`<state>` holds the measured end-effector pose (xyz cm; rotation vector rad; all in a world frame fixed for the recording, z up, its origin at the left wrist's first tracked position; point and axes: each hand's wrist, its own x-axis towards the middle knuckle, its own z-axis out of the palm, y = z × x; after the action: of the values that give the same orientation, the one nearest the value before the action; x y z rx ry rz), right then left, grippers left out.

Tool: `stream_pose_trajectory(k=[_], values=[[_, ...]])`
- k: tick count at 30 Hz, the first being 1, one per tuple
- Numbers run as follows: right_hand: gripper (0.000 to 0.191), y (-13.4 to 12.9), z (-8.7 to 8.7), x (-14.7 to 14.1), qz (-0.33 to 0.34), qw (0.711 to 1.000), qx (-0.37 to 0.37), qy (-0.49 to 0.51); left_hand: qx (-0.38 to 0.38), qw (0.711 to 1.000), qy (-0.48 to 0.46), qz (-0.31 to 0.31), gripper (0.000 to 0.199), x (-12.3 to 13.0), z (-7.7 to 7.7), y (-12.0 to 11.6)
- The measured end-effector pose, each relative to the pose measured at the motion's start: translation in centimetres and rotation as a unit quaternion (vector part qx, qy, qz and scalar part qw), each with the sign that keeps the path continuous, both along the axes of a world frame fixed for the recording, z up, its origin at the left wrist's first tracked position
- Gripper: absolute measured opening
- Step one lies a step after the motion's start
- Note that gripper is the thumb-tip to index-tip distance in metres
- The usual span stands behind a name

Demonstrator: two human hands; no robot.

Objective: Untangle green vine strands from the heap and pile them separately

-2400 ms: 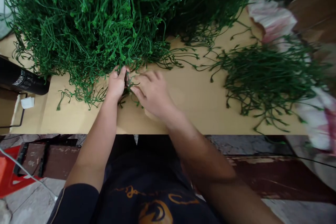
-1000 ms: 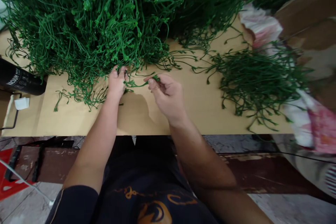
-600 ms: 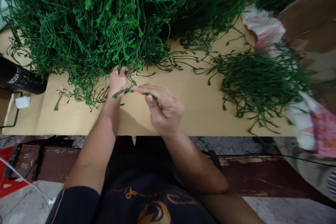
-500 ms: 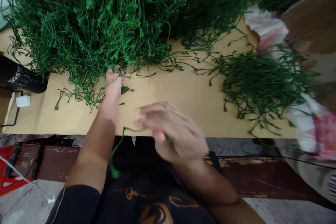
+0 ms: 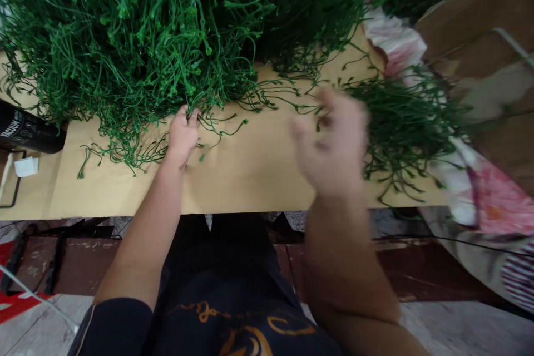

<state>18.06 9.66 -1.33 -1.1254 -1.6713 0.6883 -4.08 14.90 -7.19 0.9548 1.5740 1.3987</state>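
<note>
A big heap of thin green plastic-looking stems (image 5: 167, 28) with small bud-like tips covers the back of the table. At its front edge, my left hand (image 5: 184, 132) pinches green stems between thumb and fingers, a few of them trailing out to the right. My right hand (image 5: 334, 142) is raised over the table beside a smaller pile of green stems (image 5: 409, 117). It is blurred by motion, but its thumb and fingers look apart and no stem shows in them. Loose stems (image 5: 133, 147) lie to the left of my left hand.
The tan board tabletop (image 5: 250, 172) ends just in front of my body. A black bottle (image 5: 29, 128) lies at the left edge near a white paper scrap (image 5: 26, 167). Pink-and-white wrapping (image 5: 500, 194) and brown cardboard (image 5: 492, 50) are on the right.
My right hand has swung from near my body, where a stem hung from it, forward and right toward the smaller pile. My left hand stays at the heap's edge. The view has shifted slightly.
</note>
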Motion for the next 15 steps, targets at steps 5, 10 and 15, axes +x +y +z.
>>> stream_pose_trajectory(k=[5,10,15], values=[[0.036,0.5,-2.9,-5.9,0.023,1.0,-0.009,0.013,0.017,0.999,0.011,-0.025,0.01,-0.1,0.2,-0.6],[0.033,1.2,-4.0,-8.1,0.007,0.997,0.012,0.075,0.005,0.998,0.006,-0.06,0.009,-0.1,0.0,-0.5],[0.028,-1.8,-2.6,-9.1,0.105,0.984,0.092,0.114,-0.008,0.999,0.024,-0.026,0.007,-0.1,-0.2,0.1]])
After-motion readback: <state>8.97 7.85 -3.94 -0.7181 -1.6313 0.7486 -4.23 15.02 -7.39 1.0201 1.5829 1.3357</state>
